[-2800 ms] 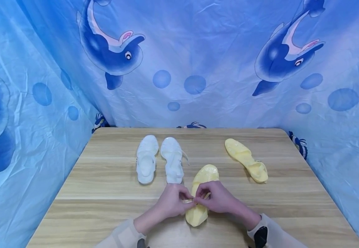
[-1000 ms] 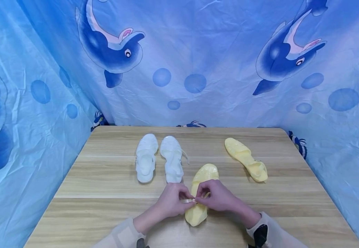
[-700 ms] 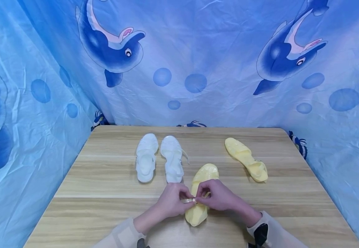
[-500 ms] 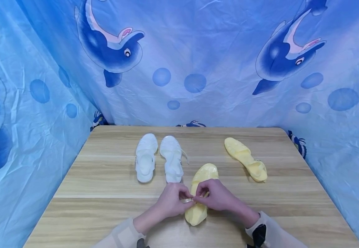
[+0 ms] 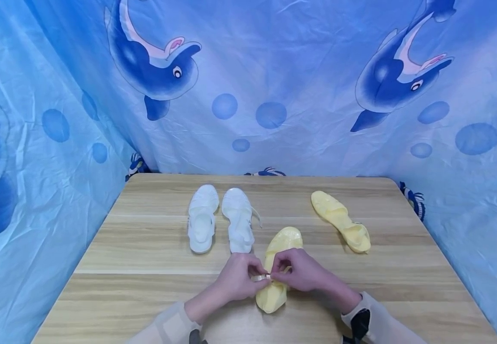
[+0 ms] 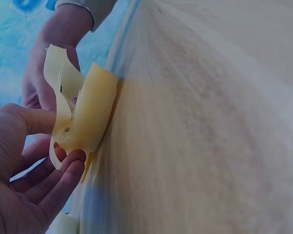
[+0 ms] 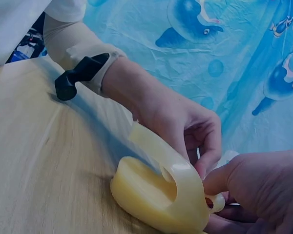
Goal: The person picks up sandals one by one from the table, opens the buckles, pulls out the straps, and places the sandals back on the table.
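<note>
A yellow jelly sandal [image 5: 289,239] lies on the table, toe pointing away and heel near me. Over its middle, my left hand [image 5: 238,277] pinches the ankle strap [image 5: 259,278] between thumb and index finger from the left side. My right hand [image 5: 297,270] pinches the strap at a small buckle [image 5: 268,276] from the other side, and the two sets of fingertips meet there. In the right wrist view the strap curves over the heel [image 7: 141,187] toward my right hand's fingers. The left wrist view shows the heel wall [image 6: 95,107] beside my left fingers.
A matching yellow sandal [image 5: 338,217] lies slanted at the back right. Two white sandals, one on the left [image 5: 203,220] and one on the right [image 5: 237,215], stand side by side left of centre. Blue dolphin-print cloth [image 5: 248,71] surrounds the wooden table [image 5: 145,248].
Both hands hold almost the same place over the sandal. Only the fingertips at the strap and buckle shift slightly. The other sandals stay put.
</note>
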Demonstrator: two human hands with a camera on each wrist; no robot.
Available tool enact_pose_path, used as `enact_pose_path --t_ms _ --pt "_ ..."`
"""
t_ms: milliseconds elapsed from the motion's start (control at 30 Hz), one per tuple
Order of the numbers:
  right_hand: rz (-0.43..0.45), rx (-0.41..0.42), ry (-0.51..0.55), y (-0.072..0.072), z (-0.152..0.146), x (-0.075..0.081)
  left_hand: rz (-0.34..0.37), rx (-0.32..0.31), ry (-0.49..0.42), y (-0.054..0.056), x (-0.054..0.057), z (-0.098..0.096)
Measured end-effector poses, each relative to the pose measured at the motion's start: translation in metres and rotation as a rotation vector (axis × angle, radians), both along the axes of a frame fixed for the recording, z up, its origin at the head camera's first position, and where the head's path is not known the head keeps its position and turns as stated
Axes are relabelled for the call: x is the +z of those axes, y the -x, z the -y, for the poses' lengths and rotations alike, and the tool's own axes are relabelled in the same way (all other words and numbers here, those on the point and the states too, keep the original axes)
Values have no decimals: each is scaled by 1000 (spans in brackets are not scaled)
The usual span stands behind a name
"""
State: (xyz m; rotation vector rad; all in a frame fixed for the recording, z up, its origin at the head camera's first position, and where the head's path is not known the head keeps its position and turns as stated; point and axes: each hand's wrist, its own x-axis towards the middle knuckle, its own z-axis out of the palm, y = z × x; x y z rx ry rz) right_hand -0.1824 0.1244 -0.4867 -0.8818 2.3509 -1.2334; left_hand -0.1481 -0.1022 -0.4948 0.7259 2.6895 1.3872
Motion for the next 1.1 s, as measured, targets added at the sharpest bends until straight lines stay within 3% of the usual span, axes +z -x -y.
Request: enact_pose_path --t_ms 333,700,833,1000,1100 --pt "-38 -54 -13 -4 5 1 -10 6 -22 -1 -1 0" --pt "-8 5 28 1 -3 -1 -11 -4 -24 0 0 0" --pt "-113 3 7 -6 -1 4 -15 1 -30 0 1 0" --pt "-343 -16 -42 -20 2 8 -20 13 -30 -2 1 0" --pt "-361 -61 -58 -25 2 6 -12 18 -23 -3 1 -1"
